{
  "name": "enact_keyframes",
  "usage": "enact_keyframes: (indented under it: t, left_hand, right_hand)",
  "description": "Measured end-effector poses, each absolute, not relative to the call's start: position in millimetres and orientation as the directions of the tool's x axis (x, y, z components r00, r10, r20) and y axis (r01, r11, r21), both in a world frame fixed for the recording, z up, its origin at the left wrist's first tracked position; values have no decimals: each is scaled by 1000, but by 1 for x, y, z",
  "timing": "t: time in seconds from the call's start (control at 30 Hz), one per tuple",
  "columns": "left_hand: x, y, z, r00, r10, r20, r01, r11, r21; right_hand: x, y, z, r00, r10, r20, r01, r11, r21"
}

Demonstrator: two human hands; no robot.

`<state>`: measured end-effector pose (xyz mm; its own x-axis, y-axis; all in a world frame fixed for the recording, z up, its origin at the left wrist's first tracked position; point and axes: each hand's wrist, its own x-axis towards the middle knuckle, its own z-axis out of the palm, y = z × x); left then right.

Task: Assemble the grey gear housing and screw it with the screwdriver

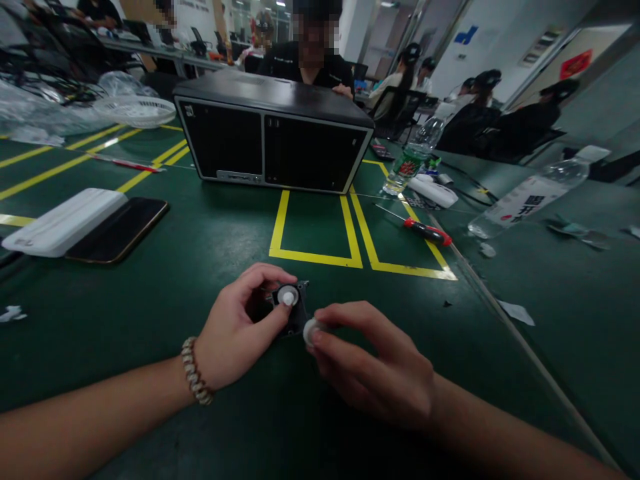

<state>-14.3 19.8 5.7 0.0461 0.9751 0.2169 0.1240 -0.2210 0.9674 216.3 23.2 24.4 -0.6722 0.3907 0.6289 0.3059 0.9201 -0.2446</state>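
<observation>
My left hand (240, 327), with a beaded bracelet (194, 373) at its wrist, is closed on a small dark gearbox housing (296, 323). A white gear (287, 295) with a raised hub sits in that housing, and my left thumb presses near the hub. Just to the right, my right hand (375, 360) pinches a small round white part (311, 331), which looks like another gear, between thumb and fingers. This part is close to the housing's right edge; whether they touch I cannot tell. Fingers partly cover both pieces.
A black two-panel box (275, 143) stands ahead, a person behind it. A screwdriver (425, 230) and two plastic bottles (413, 157) are on the right. A phone (117, 230), a white device (65, 223) and a white basket (135, 112) lie left. Yellow tape (315, 257) marks the green table.
</observation>
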Motion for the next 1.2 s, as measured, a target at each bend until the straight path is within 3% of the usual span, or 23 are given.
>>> enact_keyframes:
  t: [0.13, 0.3, 0.77, 1.2]
  left_hand:
    - [-15, 19, 5, 94, 942, 321, 177, -333, 926]
    - [-14, 19, 6, 135, 912, 386, 167, -405, 899]
    - [-13, 18, 4, 147, 916, 374, 213, -398, 892]
    - [-12, 18, 6, 163, 901, 402, 311, -434, 846]
  right_hand:
    - [210, 23, 28, -744, 330, 581, 266, 944, -196]
    - [205, 23, 28, -752, 364, 550, 304, 931, -200]
    - [204, 22, 29, -756, 371, 539, 339, 927, -162]
    - [200, 20, 28, -739, 487, 465, 426, 873, -238]
